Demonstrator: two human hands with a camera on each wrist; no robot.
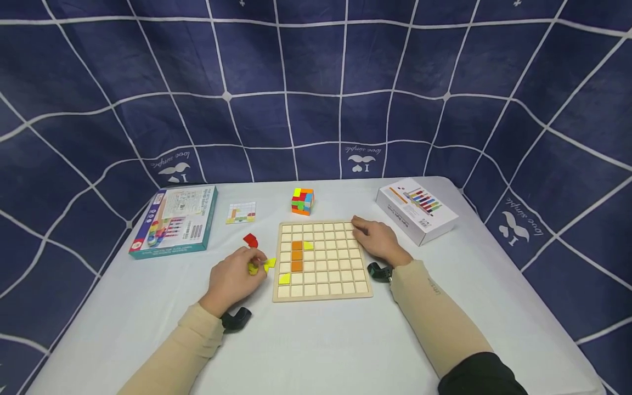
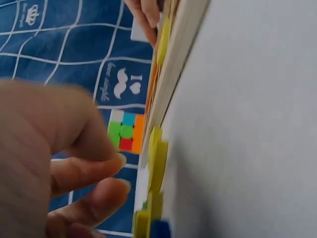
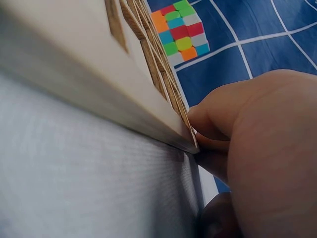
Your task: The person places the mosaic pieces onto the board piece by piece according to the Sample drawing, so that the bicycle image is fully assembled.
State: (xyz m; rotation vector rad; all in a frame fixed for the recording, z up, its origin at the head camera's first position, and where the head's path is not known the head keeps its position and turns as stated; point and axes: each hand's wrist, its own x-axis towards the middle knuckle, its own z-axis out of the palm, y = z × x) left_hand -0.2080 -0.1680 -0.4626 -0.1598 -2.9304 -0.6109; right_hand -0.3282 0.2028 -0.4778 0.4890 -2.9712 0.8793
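Board of pale wood, square and gridded [image 1: 321, 265], lies between the hands; the right hand [image 1: 377, 238] pinches its far corner. Beside small flat yellow pieces [image 1: 269, 264], the left hand [image 1: 234, 278] bends loosely, visibly grasping nothing.
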